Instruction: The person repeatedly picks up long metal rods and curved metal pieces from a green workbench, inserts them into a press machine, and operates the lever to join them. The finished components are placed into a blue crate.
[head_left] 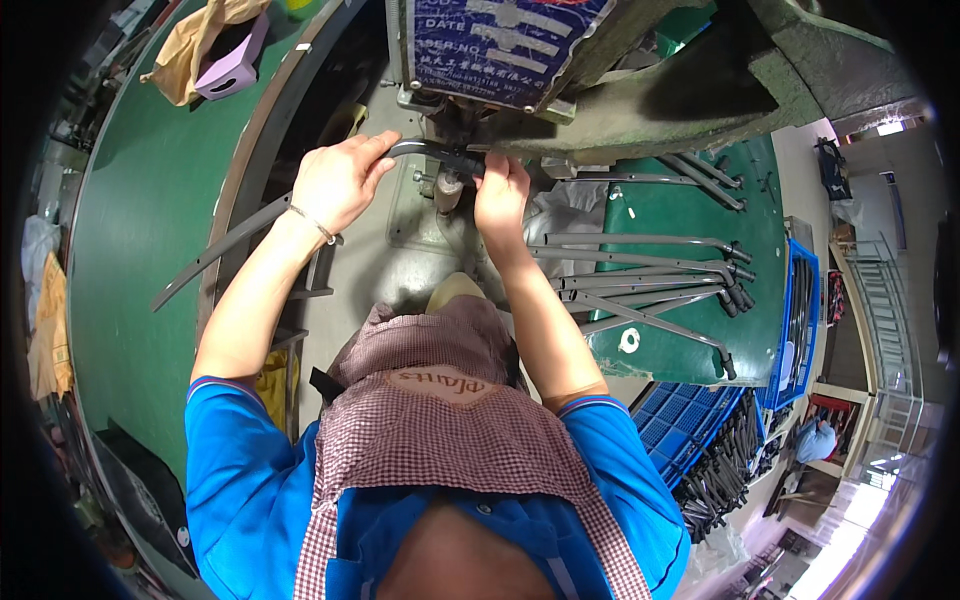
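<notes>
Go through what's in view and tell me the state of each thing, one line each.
left hand: closed around the curved metal rod
right hand: gripping the rod's black end at the machine
curved metal rod: held in both hands, long end trailing down to the left
press machine: rod end sits under its head
loose rods: lying side by side on the green bench
blue crate: holds a pile of dark rods

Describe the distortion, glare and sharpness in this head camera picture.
Head view: fisheye bends the green table edge and leaves black corners; glare whitens the lower right; the left hand, right hand and curved metal rod are sharp and evenly lit; the rim is softer.
</notes>
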